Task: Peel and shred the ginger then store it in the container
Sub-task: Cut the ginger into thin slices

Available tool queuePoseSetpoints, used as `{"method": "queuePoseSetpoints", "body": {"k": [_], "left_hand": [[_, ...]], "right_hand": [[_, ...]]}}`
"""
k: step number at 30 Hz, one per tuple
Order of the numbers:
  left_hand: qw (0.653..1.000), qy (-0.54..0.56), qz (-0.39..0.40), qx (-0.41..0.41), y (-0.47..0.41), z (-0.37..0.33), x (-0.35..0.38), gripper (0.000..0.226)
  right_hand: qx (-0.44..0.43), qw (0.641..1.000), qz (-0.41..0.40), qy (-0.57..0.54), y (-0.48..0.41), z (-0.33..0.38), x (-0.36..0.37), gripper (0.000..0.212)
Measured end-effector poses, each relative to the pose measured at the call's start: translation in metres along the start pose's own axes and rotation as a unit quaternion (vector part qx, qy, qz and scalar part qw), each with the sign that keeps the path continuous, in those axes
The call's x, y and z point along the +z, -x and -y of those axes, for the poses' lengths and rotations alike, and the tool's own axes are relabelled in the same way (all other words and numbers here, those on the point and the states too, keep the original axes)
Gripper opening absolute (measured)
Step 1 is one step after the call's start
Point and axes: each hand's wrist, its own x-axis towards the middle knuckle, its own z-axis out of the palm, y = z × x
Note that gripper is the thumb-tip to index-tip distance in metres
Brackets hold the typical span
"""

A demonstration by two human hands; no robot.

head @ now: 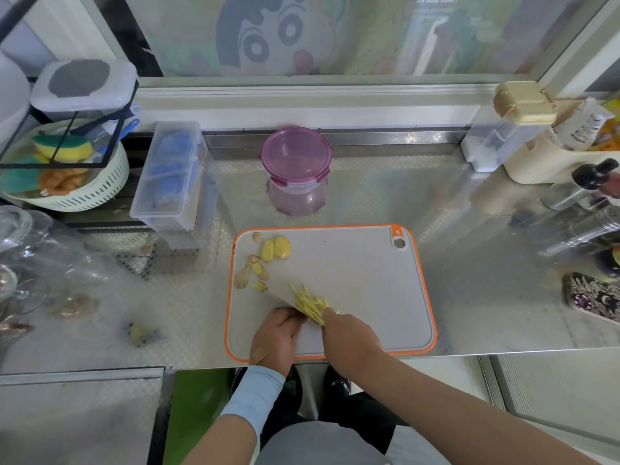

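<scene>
A grey cutting board (352, 280) with an orange rim lies at the counter's front edge. A pile of yellow ginger shreds (310, 303) rests on a flat knife blade (280, 298) near the board's front left. My right hand (352, 337) is closed at the blade's near end, apparently on the handle, which is hidden. My left hand (276, 337) is curled against the left side of the shreds; whether it holds any is unclear. Peeled ginger chunks (276, 249) and knobby scraps (250, 268) lie at the board's far left. A purple-lidded container (297, 156), shut, stands behind the board.
A clear box with blue items (172, 176) and a white colander with sponges (67, 182) stand at left. Glassware (20, 236) and peel scraps (75, 305) lie at front left. Bottles, jars and a patterned phone (592, 297) crowd the right side.
</scene>
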Motion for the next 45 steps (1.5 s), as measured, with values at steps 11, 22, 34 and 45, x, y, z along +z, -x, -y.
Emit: {"method": "queuePoseSetpoints", "body": {"k": [11,22,34,45], "left_hand": [[1.0,0.008,-0.018,0.007,-0.001,0.001,0.002,0.027],[1.0,0.006,-0.016,0.002,-0.002,0.001,0.0,0.026],[1.0,0.007,-0.023,-0.009,-0.002,-0.003,-0.001,0.026],[0.999,-0.003,-0.035,-0.021,0.0,-0.009,-0.001,0.027]], "right_hand": [[0.0,1.0,-0.003,0.01,0.013,-0.014,0.006,0.027],[-0.005,1.0,-0.015,0.009,0.005,-0.003,0.001,0.021],[0.0,1.0,0.012,0.014,0.004,-0.004,0.002,0.033],[-0.006,1.0,0.003,-0.009,0.001,-0.003,-0.004,0.017]]}}
